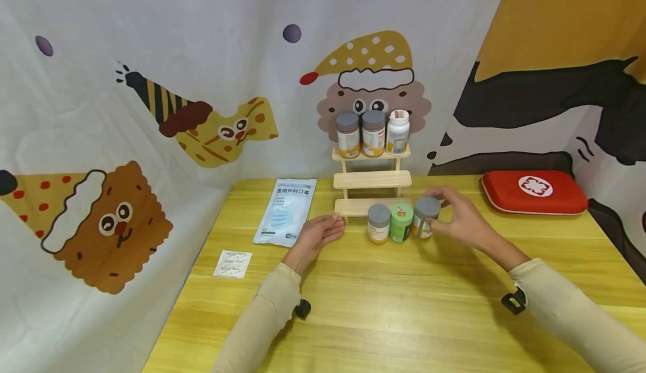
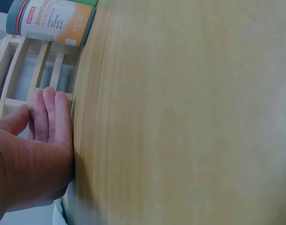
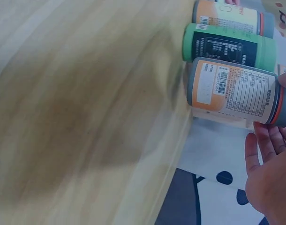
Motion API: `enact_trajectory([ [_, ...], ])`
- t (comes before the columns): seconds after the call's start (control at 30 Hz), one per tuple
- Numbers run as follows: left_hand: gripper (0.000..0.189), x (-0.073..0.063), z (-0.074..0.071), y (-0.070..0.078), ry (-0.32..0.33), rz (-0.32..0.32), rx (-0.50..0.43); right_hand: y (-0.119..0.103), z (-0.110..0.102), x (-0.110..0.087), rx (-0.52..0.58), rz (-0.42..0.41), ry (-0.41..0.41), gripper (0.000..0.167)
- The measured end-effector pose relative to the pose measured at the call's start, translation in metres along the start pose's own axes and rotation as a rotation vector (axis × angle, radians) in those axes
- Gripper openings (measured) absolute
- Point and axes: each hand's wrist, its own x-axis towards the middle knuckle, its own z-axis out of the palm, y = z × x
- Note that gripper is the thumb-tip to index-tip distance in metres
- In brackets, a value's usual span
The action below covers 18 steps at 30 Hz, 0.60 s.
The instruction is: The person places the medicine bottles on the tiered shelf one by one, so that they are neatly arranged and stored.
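Nearest to us, two cream sleeves reach over the yellow wooden desk (image 1: pixel 404 305), each with a small black clip at the wrist; a small white printed sachet (image 1: pixel 232 263) lies near the desk's left edge, and further back on that side we see a flat packet of face masks (image 1: pixel 286 211); our left hand (image 1: pixel 318 235) rests on the desk just right of that packet, fingers straight and together, holding nothing, so its grip is relaxed and spread flat; in the left wrist view its fingertips (image 2: pixel 51 115) touch the lowest slat of the wooden step rack (image 1: pixel 372 180); our right hand (image 1: pixel 461 219) curls fingers and thumb round the grey-lidded orange jar (image 1: pixel 425 216), its grip pinching the jar near the lid; whether the jar stands on the desk or is just lifted, we cannot tell; this jar is the rightmost of three in a row just in front of the rack's bottom step; beside it stands a green jar (image 1: pixel 401 222), close or touching, and left of that another orange jar with a grey lid (image 1: pixel 378 223); on the rack's top step stand two grey-lidded jars (image 1: pixel 360 134) and a white bottle (image 1: pixel 397 132); far right, a red first-aid case (image 1: pixel 534 192) lies by the printed cloth backdrop (image 1: pixel 151 109).
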Motion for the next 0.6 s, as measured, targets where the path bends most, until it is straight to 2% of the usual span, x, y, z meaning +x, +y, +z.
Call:
enact_trajectory([
  [0.23, 0.036, -0.001, -0.001, 0.000, -0.003, 0.009, -0.008, -0.005, -0.005, 0.005, -0.063, -0.044, 0.010, 0.057],
  [0.6, 0.033, -0.003, 0.000, 0.002, -0.009, 0.006, -0.001, -0.014, -0.014, 0.017, -0.099, -0.059, -0.005, 0.057],
])
